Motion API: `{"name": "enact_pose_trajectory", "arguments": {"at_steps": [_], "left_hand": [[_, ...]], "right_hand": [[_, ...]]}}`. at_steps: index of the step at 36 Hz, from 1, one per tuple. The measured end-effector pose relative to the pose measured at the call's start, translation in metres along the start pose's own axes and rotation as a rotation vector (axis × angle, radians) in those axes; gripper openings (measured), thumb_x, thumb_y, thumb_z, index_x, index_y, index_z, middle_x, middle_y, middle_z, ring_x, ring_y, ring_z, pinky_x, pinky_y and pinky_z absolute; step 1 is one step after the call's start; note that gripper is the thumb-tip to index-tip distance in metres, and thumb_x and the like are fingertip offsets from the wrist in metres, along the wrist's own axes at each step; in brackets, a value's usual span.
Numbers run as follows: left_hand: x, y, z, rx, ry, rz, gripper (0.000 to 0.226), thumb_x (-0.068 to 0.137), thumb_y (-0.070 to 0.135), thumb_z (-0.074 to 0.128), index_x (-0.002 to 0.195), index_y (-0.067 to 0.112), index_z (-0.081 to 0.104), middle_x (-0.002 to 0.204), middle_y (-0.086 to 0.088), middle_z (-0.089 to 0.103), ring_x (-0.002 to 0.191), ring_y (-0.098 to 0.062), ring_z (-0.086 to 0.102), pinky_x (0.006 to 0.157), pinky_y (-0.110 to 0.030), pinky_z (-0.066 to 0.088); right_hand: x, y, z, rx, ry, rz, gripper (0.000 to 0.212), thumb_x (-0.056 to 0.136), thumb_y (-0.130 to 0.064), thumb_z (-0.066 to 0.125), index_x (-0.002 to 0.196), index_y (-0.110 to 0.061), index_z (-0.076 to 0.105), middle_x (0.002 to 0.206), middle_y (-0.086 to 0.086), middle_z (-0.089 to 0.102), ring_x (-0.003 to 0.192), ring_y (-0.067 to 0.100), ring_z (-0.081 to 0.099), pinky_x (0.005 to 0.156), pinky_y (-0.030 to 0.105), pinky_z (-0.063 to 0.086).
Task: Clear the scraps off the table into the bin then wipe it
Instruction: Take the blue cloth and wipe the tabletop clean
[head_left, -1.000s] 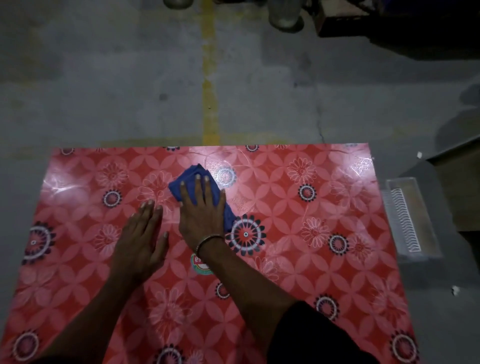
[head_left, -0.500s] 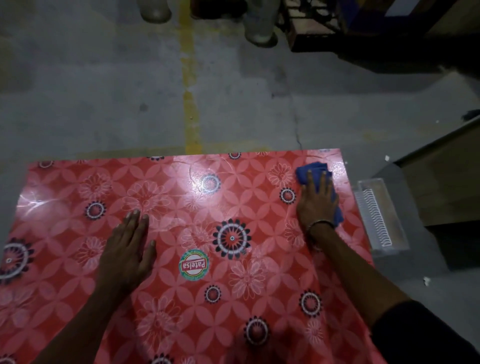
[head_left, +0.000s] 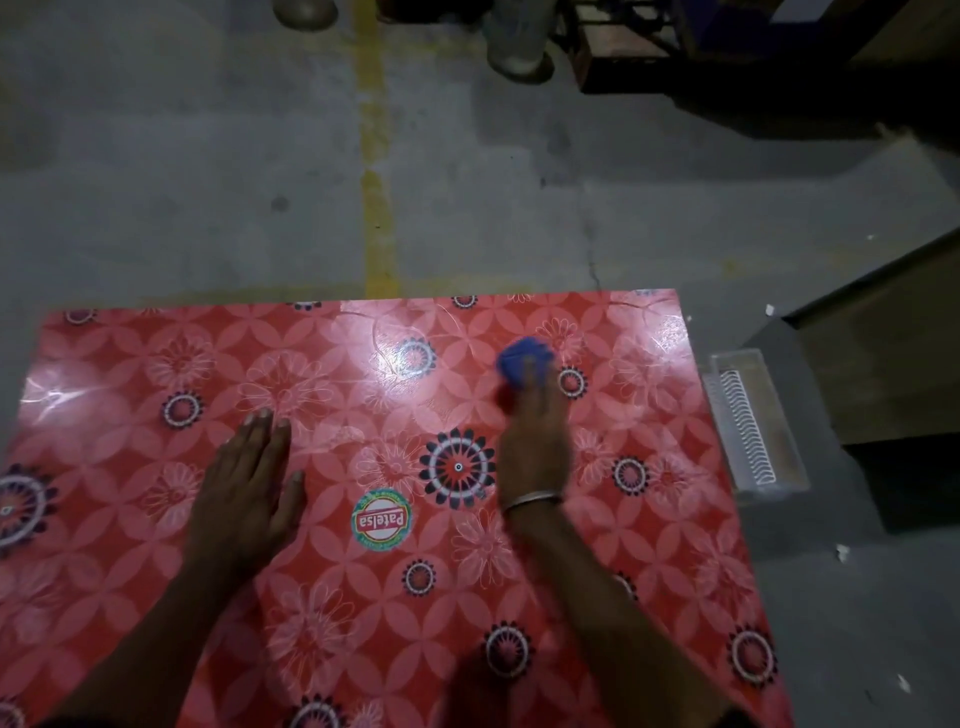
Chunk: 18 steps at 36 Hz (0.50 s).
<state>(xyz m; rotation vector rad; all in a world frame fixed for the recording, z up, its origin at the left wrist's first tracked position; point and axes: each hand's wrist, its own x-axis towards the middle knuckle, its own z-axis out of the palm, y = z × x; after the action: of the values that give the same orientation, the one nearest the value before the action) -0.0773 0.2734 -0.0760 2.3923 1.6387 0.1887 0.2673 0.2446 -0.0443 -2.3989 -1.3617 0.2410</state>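
While the person leans over the surface (head_left: 649, 519), the left hand (head_left: 249, 488) lies flat on the red flowered cover, with its fingers (head_left: 262, 423) spread out and holding nothing. I think it presses down so the cover does not slide. Just to the right of those fingers is a round sticker (head_left: 383, 517). Further right, the right hand (head_left: 535, 441) looks blurry, so it seems to be moving fast. Its fingers lie flat on top of a blue cloth (head_left: 522, 361), pushing it onto the surface instead of closing around it. The cloth pokes out just past the fingertips, near the far edge. I see no scraps on the surface, so wiping looks like the job now. Well past the fingers, a yellow line (head_left: 375, 156) runs along the gray floor.
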Motion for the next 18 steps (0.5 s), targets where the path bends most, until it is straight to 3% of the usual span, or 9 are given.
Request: {"name": "enact_pose_trajectory", "arguments": {"at_steps": [3,5,6,7,9,13,18], "left_hand": [[0.001,0.004,-0.001,0.006,-0.013,-0.015,0.073,0.103,0.045,0.038,0.165,0.006,0.035,0.174,-0.017,0.029,0.163,-0.034,0.028,0.129,-0.055,0.029],[0.0,0.003,-0.002,0.011,-0.012,-0.021,0.073,0.104,0.045,0.038,0.166,0.007,0.034,0.174,-0.017,0.028,0.163,-0.033,0.027,0.129,-0.054,0.029],[0.0,0.003,-0.002,0.014,-0.006,-0.018,0.072,0.104,0.044,0.038,0.165,0.007,0.035,0.174,-0.017,0.029,0.163,-0.034,0.028,0.128,-0.054,0.029],[0.0,0.003,-0.002,0.014,-0.004,-0.016,0.072,0.104,0.044,0.039,0.165,0.007,0.035,0.174,-0.017,0.029,0.163,-0.034,0.028,0.128,-0.054,0.029],[0.0,0.004,-0.003,0.012,-0.01,-0.022,0.071,0.104,0.044,0.039,0.165,0.007,0.036,0.174,-0.017,0.029,0.163,-0.034,0.028,0.129,-0.054,0.029],[0.0,0.005,-0.004,0.016,-0.013,-0.025,0.071,0.104,0.044,0.038,0.166,0.009,0.034,0.174,-0.016,0.029,0.163,-0.033,0.027,0.129,-0.053,0.029],[-0.001,0.003,-0.005,0.028,0.013,0.004,0.071,0.104,0.042,0.04,0.164,0.004,0.037,0.173,-0.019,0.031,0.162,-0.035,0.029,0.129,-0.054,0.03]], "right_hand": [[-0.047,-0.06,0.035,0.116,-0.149,-0.125,0.092,0.088,0.001,0.05,0.165,-0.036,0.014,0.172,0.004,0.019,0.132,0.024,0.054,0.097,0.042,0.058],[-0.071,-0.089,0.053,0.177,-0.29,-0.21,0.076,0.099,-0.01,0.047,0.165,-0.034,0.016,0.174,0.008,0.012,0.158,0.029,0.02,0.122,0.055,0.033],[-0.079,-0.097,0.061,0.169,-0.345,-0.249,0.065,0.107,-0.022,0.04,0.165,-0.034,0.012,0.174,0.007,0.004,0.162,0.026,0.002,0.127,0.058,0.017],[-0.084,-0.102,0.067,0.141,-0.367,-0.28,0.058,0.112,-0.035,0.032,0.165,-0.035,0.009,0.174,0.006,-0.003,0.161,0.024,-0.009,0.128,0.06,0.005],[-0.085,-0.099,0.075,0.058,-0.372,-0.317,0.056,0.112,-0.046,0.023,0.165,-0.037,0.007,0.174,0.006,-0.008,0.16,0.025,-0.015,0.127,0.062,-0.002],[-0.068,-0.076,0.065,-0.028,-0.351,-0.321,0.058,0.11,-0.048,0.024,0.165,-0.039,0.004,0.174,0.003,-0.012,0.16,0.026,-0.017,0.126,0.064,0.0],[-0.03,-0.014,0.039,-0.116,-0.268,-0.14,0.064,0.106,-0.045,0.024,0.164,-0.04,0.0,0.174,0.005,-0.012,0.161,0.029,-0.011,0.126,0.064,0.01]]}}
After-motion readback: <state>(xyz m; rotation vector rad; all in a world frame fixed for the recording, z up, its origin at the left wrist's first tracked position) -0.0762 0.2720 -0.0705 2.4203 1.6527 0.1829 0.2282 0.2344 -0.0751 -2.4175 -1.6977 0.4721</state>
